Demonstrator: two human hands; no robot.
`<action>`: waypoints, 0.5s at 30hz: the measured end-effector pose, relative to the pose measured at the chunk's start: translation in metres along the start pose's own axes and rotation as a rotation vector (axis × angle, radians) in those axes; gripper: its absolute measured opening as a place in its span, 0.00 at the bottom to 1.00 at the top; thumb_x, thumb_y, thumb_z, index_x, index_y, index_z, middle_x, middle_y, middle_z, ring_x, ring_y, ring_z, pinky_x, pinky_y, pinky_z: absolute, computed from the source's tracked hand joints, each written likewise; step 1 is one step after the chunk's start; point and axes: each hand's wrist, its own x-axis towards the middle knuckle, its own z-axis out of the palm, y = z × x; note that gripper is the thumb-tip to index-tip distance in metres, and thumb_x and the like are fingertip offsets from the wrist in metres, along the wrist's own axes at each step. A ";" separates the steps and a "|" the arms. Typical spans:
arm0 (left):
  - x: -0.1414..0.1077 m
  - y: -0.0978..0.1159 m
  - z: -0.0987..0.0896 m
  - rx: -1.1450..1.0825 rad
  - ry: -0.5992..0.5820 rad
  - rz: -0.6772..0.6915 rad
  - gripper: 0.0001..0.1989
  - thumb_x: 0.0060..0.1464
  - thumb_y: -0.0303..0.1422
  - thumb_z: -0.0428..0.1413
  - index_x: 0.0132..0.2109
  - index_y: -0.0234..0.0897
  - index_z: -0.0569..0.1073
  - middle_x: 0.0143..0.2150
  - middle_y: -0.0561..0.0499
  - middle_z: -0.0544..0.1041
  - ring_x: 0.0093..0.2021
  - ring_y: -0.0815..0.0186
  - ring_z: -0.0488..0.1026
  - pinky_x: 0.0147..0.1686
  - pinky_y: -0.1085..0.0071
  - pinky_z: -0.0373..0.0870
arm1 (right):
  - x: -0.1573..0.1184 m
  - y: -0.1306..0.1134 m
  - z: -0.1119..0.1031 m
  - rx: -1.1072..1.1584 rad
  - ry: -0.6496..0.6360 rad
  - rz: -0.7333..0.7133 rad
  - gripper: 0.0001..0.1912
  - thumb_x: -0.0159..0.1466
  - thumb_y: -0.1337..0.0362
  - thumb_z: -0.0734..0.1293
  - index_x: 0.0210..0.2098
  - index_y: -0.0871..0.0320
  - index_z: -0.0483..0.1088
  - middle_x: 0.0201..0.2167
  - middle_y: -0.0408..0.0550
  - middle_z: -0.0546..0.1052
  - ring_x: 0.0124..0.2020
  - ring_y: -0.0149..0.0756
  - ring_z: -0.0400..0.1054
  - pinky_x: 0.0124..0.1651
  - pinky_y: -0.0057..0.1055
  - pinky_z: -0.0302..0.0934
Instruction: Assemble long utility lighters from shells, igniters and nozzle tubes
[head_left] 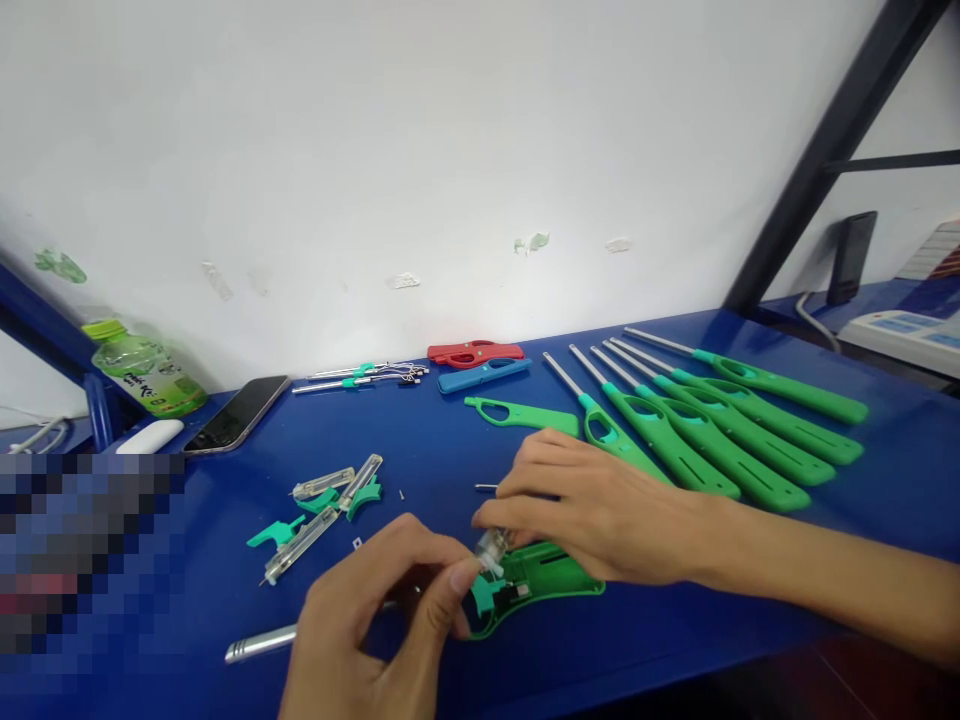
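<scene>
A clear fuel tank (493, 548) is held in the fingers of my right hand (592, 505), just above an opened green lighter shell half (559, 572). My left hand (382, 615) has its thumb and forefinger pinched together beside the tank's end; what sits between those fingertips is hidden. A teal trigger (486, 594) lies in the shell near the left fingertips. From under my left hand sticks out a metal lighter tube (262, 643). To the left lie several clear fuel tanks (304, 543) with teal triggers (279, 531).
Several green lighters (750, 440) lie in a row at right. Behind are a green shell half (525, 415), blue shell parts (484, 375), red shell parts (474, 353) and metal tubes with wires (337, 383). A phone (238, 415) and bottle (146, 370) are at back left.
</scene>
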 end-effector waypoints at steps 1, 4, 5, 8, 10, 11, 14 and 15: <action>0.002 -0.002 -0.005 0.053 0.017 0.032 0.13 0.67 0.37 0.58 0.32 0.46 0.78 0.24 0.61 0.76 0.24 0.73 0.74 0.26 0.80 0.69 | 0.001 0.001 -0.001 0.028 0.008 0.023 0.13 0.75 0.73 0.60 0.56 0.61 0.68 0.43 0.50 0.77 0.41 0.39 0.64 0.48 0.37 0.59; 0.005 -0.014 -0.014 0.183 0.090 0.068 0.10 0.69 0.39 0.57 0.38 0.49 0.80 0.27 0.62 0.78 0.27 0.73 0.77 0.27 0.81 0.72 | 0.002 -0.002 -0.005 0.121 0.013 0.180 0.09 0.78 0.67 0.57 0.52 0.61 0.66 0.43 0.51 0.75 0.40 0.39 0.64 0.48 0.38 0.61; 0.005 -0.018 -0.014 0.229 0.106 0.087 0.09 0.69 0.39 0.57 0.40 0.49 0.80 0.30 0.61 0.80 0.28 0.72 0.78 0.27 0.81 0.73 | 0.002 -0.003 -0.007 0.157 0.011 0.239 0.09 0.79 0.65 0.56 0.52 0.61 0.65 0.44 0.52 0.74 0.41 0.39 0.65 0.49 0.38 0.62; 0.003 -0.030 -0.009 0.348 0.071 0.188 0.05 0.68 0.35 0.58 0.46 0.48 0.80 0.39 0.58 0.83 0.37 0.69 0.80 0.35 0.77 0.76 | 0.002 -0.009 -0.011 0.257 -0.055 0.373 0.09 0.78 0.59 0.61 0.51 0.59 0.63 0.45 0.51 0.74 0.44 0.39 0.68 0.52 0.39 0.63; 0.001 -0.035 -0.004 0.384 0.019 0.259 0.07 0.68 0.30 0.57 0.48 0.46 0.79 0.43 0.54 0.82 0.43 0.67 0.79 0.41 0.74 0.78 | 0.002 -0.010 -0.010 0.289 -0.136 0.391 0.10 0.75 0.58 0.65 0.48 0.57 0.64 0.44 0.49 0.74 0.43 0.39 0.68 0.51 0.38 0.63; 0.001 -0.037 -0.002 0.395 0.003 0.289 0.09 0.68 0.28 0.56 0.50 0.45 0.78 0.44 0.53 0.82 0.45 0.66 0.78 0.43 0.72 0.78 | 0.003 -0.010 -0.009 0.294 -0.166 0.383 0.09 0.74 0.58 0.67 0.46 0.56 0.64 0.43 0.48 0.74 0.43 0.39 0.68 0.50 0.38 0.63; 0.000 -0.040 0.004 0.430 -0.015 0.348 0.12 0.68 0.25 0.54 0.52 0.43 0.78 0.45 0.50 0.81 0.46 0.64 0.76 0.43 0.70 0.78 | 0.004 -0.007 -0.003 0.300 -0.185 0.340 0.06 0.73 0.64 0.68 0.42 0.56 0.66 0.41 0.47 0.75 0.43 0.39 0.67 0.51 0.37 0.62; 0.000 -0.041 0.005 0.439 -0.019 0.356 0.12 0.68 0.25 0.54 0.52 0.42 0.77 0.45 0.50 0.81 0.46 0.63 0.75 0.43 0.69 0.78 | 0.005 -0.006 -0.002 0.306 -0.177 0.329 0.05 0.73 0.67 0.68 0.42 0.56 0.66 0.40 0.46 0.75 0.42 0.39 0.67 0.51 0.36 0.61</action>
